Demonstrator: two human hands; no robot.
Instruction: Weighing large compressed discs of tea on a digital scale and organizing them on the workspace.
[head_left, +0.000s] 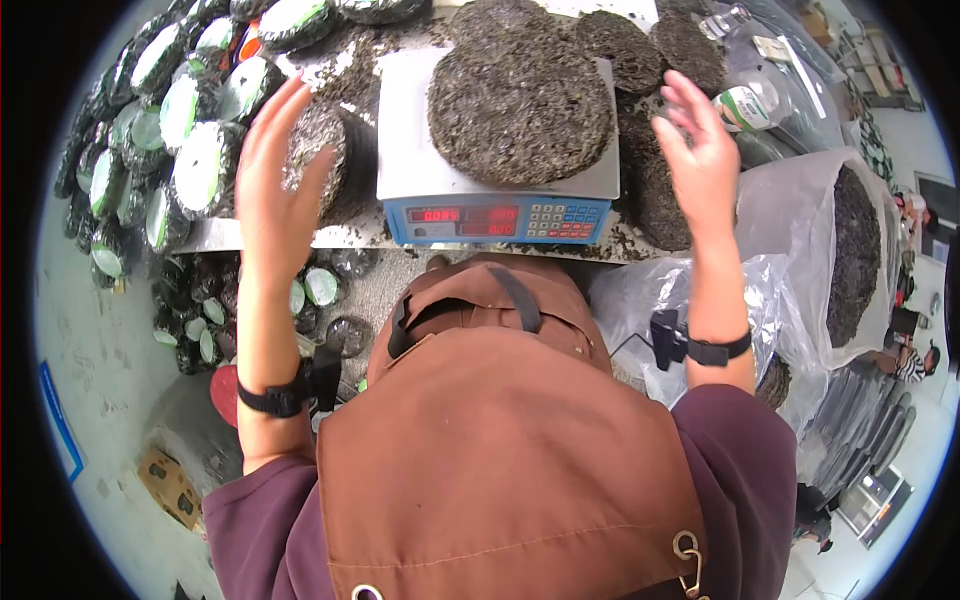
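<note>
A round cake of dark dried seaweed (521, 109) lies on the white platform of a blue digital weighing scale (499, 219), covering much of its right part. Red figures glow on the scale's display. My left hand (277, 176) is raised to the left of the scale with fingers apart, holding nothing. It partly hides a stack of seaweed cakes (358, 161) standing at the scale's left. To the right of the scale my right hand (701, 154) is also held up, empty and spread. More seaweed cakes (664, 191) lie below and beside it.
Plastic-wrapped cakes with white-green labels (199, 169) are heaped at the left. Further seaweed cakes (615, 49) lie behind the scale. A clear plastic jar (754, 105) and a large plastic bag of seaweed cakes (787, 217) stand at the right. Loose crumbs cover parts of the table (345, 236).
</note>
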